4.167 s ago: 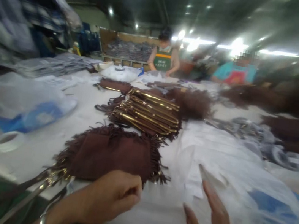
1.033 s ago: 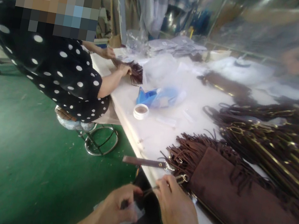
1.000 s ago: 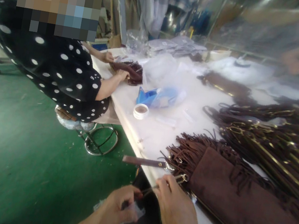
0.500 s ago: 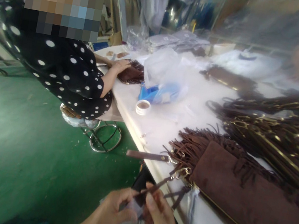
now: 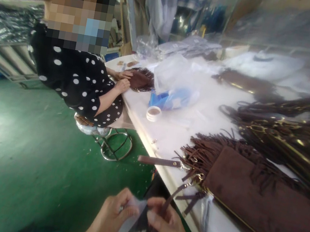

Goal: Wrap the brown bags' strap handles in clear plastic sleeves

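Observation:
Below the table's edge, my left hand (image 5: 115,215) pinches a thin translucent sheet (image 5: 130,223). Close beside it on the right, my right hand (image 5: 163,223) is closed around a brown strap (image 5: 172,196), which runs up to a gold clasp (image 5: 196,178) at the corner of a brown fringed bag (image 5: 251,197). The bag lies on the white table (image 5: 170,129). A second short brown strap (image 5: 159,161) sticks out over the edge, fastened near the fringe.
A person in a dotted top (image 5: 71,77) sits at the far left side, hands on another brown bag (image 5: 141,79). A white roll (image 5: 153,113), blue plastic (image 5: 170,98) and a dark pile of gold-trimmed bags (image 5: 298,133) are on the table. Below stands a stool (image 5: 116,145).
My hands have moved slightly apart, with the translucent sheet now showing between them. The strap hangs more curved from my right hand. The other person's hands have shifted on their bag.

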{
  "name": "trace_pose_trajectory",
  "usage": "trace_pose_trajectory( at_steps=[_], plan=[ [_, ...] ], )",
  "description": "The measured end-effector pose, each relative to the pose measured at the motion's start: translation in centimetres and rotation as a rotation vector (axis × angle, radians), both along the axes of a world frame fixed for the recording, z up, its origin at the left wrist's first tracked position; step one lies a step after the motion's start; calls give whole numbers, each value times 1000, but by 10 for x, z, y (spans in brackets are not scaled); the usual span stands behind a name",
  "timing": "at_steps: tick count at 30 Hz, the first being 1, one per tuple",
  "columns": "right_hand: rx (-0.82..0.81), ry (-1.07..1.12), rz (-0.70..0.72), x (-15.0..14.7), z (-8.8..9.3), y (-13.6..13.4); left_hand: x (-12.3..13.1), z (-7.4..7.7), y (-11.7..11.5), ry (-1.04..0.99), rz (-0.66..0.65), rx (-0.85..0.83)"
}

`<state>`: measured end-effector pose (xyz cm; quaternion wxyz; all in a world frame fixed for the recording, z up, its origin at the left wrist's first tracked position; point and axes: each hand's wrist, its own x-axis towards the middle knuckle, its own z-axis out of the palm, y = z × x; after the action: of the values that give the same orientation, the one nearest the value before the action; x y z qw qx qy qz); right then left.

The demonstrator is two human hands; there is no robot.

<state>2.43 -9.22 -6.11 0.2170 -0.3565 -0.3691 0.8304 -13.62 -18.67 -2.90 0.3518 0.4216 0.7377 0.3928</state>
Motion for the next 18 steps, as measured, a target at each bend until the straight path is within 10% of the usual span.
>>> trace_pose_trajectory(
  at_steps=[5, 11, 18],
  plan=[
    [20, -26, 5, 5, -2, 2, 15, 10, 24, -140, -72, 34],
    [47, -80, -104, 5, -10, 1, 8, -15, 20, -596, -111, -16],
    [81, -101, -48, 6, -13, 0, -5, -24, 10, -274, -45, -80]
  ],
)
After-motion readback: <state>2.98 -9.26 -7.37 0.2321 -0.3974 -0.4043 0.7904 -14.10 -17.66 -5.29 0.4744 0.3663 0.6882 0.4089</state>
